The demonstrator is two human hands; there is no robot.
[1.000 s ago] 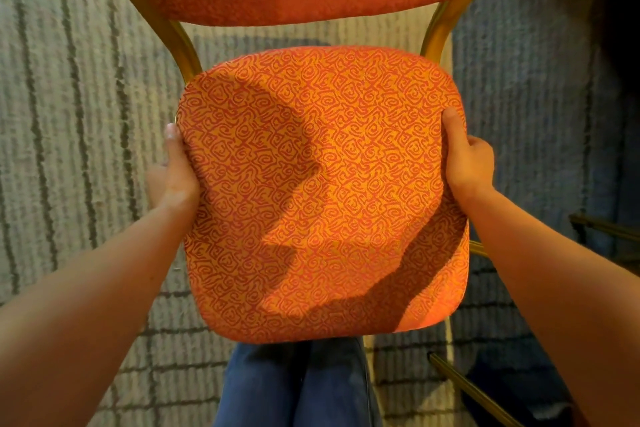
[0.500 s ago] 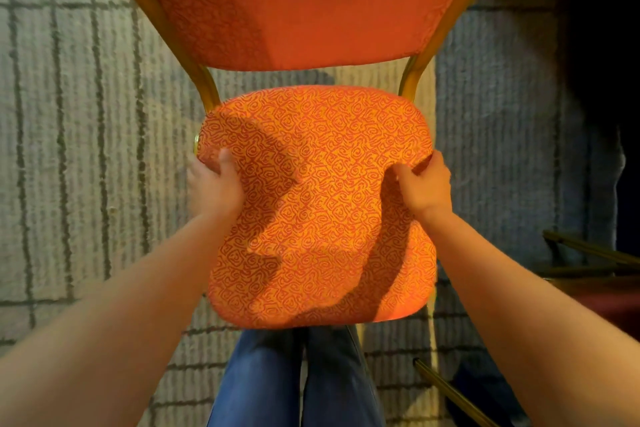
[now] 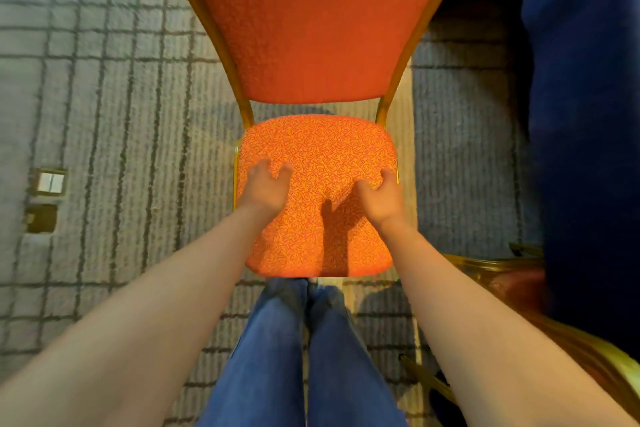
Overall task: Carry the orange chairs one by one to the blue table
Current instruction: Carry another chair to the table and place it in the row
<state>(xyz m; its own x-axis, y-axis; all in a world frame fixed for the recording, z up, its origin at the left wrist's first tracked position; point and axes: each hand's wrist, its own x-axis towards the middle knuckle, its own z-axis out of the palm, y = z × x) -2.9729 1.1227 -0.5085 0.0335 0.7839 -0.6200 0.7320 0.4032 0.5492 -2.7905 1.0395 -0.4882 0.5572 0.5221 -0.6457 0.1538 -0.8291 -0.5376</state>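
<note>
Left hand (image 3: 265, 188) lies over the left half of the patterned seat (image 3: 320, 149) of the orange chair (image 3: 311, 28), its thumb set apart from the fingers in a wide V and nothing clasped in it. Right hand (image 3: 380, 191) sits at the seat's 3 o'clock side, thumb likewise spread away from the fingers, whose tips reach the seat's edge. A hand-shaped shadow falls on the fabric just toward 7 o'clock from it. Whether either palm presses the cushion cannot be told. Both bare forearms run in from 7 and 5 o'clock.

The orange chair stands in the middle of the view, facing the person. Its plain orange backrest widens toward 12 o'clock, and the gold frame (image 3: 390, 104) shows on both sides where the backrest meets the seat. The seat's front edge is just above the person's blue jeans (image 3: 311, 350), which fill the 6 o'clock area.

Under it lies a grey-blue carpet (image 3: 114, 107) crossed by dark grid lines. At 9 o'clock two small square floor plates (image 3: 50, 182) are set into the carpet, one above the other. At 4 o'clock a second chair (image 3: 512, 282) shows in part, gold-framed with a reddish seat, blurred. A dark blue expanse (image 3: 585, 114) fills the edge from 1 to 4 o'clock, just beside the orange chair's right side and too blurred to make out further.
</note>
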